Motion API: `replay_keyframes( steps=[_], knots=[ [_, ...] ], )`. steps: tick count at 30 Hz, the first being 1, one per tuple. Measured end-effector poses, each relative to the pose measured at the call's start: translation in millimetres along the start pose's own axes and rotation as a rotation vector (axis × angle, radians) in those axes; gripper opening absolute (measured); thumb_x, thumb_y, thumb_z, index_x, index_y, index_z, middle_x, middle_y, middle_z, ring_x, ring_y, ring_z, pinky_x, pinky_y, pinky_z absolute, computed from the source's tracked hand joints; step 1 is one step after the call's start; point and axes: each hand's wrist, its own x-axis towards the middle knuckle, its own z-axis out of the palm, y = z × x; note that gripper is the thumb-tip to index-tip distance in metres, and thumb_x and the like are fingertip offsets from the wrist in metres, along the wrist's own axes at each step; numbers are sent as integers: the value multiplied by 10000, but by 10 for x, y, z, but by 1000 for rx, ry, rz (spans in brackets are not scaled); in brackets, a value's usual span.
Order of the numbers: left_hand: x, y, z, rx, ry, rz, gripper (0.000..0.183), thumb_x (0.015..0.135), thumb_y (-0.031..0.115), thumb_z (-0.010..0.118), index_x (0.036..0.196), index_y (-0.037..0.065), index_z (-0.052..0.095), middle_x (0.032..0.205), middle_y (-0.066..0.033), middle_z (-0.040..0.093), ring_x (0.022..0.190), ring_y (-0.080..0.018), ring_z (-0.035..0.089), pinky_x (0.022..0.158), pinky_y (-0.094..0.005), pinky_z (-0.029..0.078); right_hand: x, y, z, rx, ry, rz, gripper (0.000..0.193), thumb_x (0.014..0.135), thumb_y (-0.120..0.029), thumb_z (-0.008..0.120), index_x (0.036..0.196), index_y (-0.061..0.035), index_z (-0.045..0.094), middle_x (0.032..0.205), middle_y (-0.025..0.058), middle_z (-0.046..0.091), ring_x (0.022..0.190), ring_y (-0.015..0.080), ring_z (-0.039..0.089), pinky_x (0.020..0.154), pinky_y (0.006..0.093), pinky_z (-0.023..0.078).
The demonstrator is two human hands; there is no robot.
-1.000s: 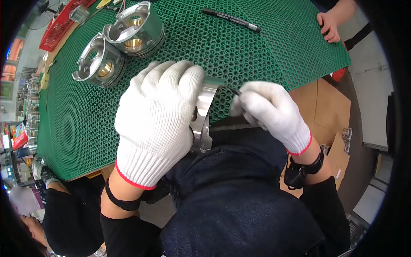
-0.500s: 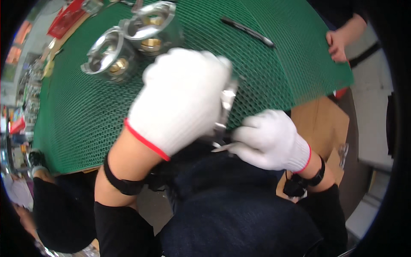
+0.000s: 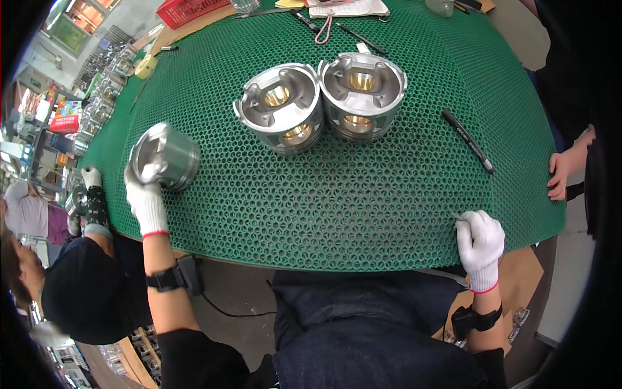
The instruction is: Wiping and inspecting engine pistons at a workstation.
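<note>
Out at the left of the green mat, my left hand (image 3: 145,200), in a white glove with a red cuff, is closed round the lower side of a metal piston (image 3: 176,154). That piston is tilted and slightly blurred, its hollow end facing left. My right hand (image 3: 481,243), gloved alike, rests near the mat's front right edge with its fingers curled together. From its fingertips juts a thin grey tip (image 3: 459,217); the rest of that tool is hidden in the glove. Two more pistons, a left one (image 3: 285,107) and a right one (image 3: 363,97), stand touching each other, hollow ends up, with brass-coloured bushings inside.
A black marker pen (image 3: 468,142) lies on the green mat (image 3: 337,207) right of the standing pistons. Farther back are a pink loop (image 3: 324,30), papers (image 3: 350,8) and a red crate (image 3: 188,11). A co-worker's hand (image 3: 562,174) touches the right edge; another person sits at left.
My left hand has swung from the middle out to the left with the piston. My right hand is now farther right, its thin tool still in it. The view has shifted, showing more mat.
</note>
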Motion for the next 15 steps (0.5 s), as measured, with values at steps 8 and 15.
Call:
replay_keyframes(
  steps=[8, 15],
  knots=[
    [-1370, 1623, 1148, 512, -543, 1234, 637, 672, -58, 625, 1290, 44, 512, 1283, -175, 536, 1235, -361, 490, 1071, -463, 372, -51, 104, 41, -1, -18, 33, 94, 746, -49, 652, 836, -72, 634, 672, 89, 562, 594, 275, 554, 567, 369, 424],
    [-1364, 1532, 1232, 826, -514, 985, 490, 719, 211, 735, 1164, 82, 575, 855, -155, 666, 737, -359, 649, 652, -444, 523, -81, 92, 46, 44, 30, -39, 100, 751, -59, 660, 846, -84, 641, 669, 88, 558, 601, 270, 561, 575, 359, 436]
  ],
)
